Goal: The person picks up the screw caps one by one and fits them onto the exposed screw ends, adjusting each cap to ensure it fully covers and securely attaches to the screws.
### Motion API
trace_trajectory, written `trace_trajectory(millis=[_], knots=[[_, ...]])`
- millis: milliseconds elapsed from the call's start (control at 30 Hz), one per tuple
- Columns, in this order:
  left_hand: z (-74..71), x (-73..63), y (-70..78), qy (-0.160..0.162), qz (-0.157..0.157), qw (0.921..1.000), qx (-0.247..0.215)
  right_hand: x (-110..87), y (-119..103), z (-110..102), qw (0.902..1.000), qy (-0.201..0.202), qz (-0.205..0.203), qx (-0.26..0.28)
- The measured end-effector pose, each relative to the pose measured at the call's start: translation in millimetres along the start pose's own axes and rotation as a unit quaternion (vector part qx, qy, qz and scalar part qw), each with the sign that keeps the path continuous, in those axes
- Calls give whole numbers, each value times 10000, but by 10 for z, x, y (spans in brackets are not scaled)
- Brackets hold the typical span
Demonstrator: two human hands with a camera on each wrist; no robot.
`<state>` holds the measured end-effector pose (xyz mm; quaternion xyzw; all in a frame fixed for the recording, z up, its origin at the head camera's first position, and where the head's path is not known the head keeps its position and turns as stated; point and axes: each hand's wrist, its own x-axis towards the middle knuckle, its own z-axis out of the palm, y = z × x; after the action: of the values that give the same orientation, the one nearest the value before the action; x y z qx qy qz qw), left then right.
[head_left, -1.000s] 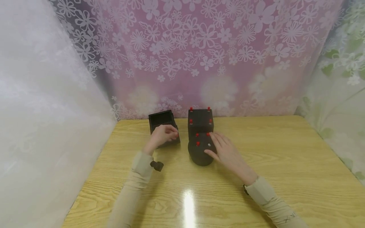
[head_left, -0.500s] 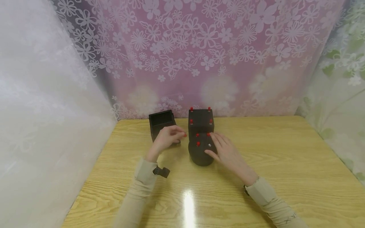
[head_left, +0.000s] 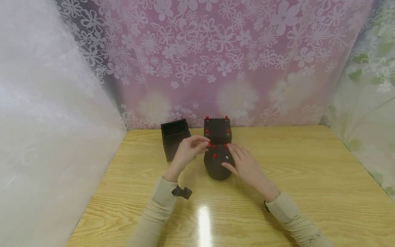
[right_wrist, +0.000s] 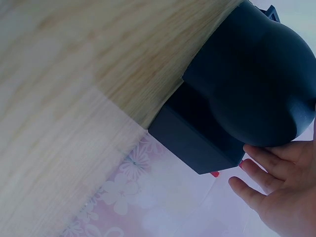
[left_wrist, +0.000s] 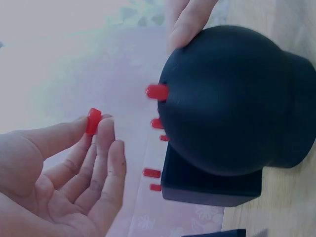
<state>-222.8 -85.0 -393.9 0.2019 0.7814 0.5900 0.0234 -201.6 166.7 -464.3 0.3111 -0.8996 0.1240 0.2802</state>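
My left hand [head_left: 189, 152] pinches a small red cap [left_wrist: 94, 121] between thumb and fingertips, at the left side of a black object. That black object [head_left: 218, 169] has a rounded front body and a square block behind. Several red caps [head_left: 214, 155] stand up from its top, and one bare metal stud [head_left: 227, 157] shows at the front right. My right hand [head_left: 247, 168] rests against the object's right side with fingers extended. One of its fingertips is right at a red cap [head_left: 225, 145]. In the right wrist view its fingers [right_wrist: 269, 160] lie spread along the rounded body.
A black open box [head_left: 175, 129] stands on the wooden table [head_left: 296, 164] left of the black object, partly behind my left hand. A pink floral curtain [head_left: 191, 68] hangs along the table's back edge. White cloth [head_left: 55, 120] hangs at the left.
My left hand has moved right with the red cap, from over the open box to the black object's left side. The right hand has stayed in place.
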Motion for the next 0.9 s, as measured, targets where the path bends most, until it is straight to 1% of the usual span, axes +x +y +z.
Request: trace_trajectory(millis=[67, 167, 267, 367, 500, 667, 800, 900], knots=[[56, 8, -4, 48, 157, 9999, 20, 2, 1, 0, 10000, 61, -53, -25], [138, 15, -11, 164, 393, 9988, 260, 9, -1, -4, 9997, 166, -153, -70], [218, 14, -3, 312, 549, 9958, 664, 9, 2, -2, 9992, 289, -243, -98], [291, 9, 14, 451, 707, 9900, 1137, 7, 8, 5, 9987, 384, -305, -121], [382, 7, 41, 586, 995, 9797, 1637, 9, 9, 9, 9982, 440, -363, -195], [486, -1, 72, 654, 1327, 9653, 2154, 7, 7, 3, 9984, 384, -345, -248], [559, -12, 68, 720, 1474, 9490, 2691, 7, 11, 2, 9982, 370, -387, -253], [602, -15, 48, 789, 1568, 9334, 3129, 4, 17, 7, 9978, 411, -444, -259]])
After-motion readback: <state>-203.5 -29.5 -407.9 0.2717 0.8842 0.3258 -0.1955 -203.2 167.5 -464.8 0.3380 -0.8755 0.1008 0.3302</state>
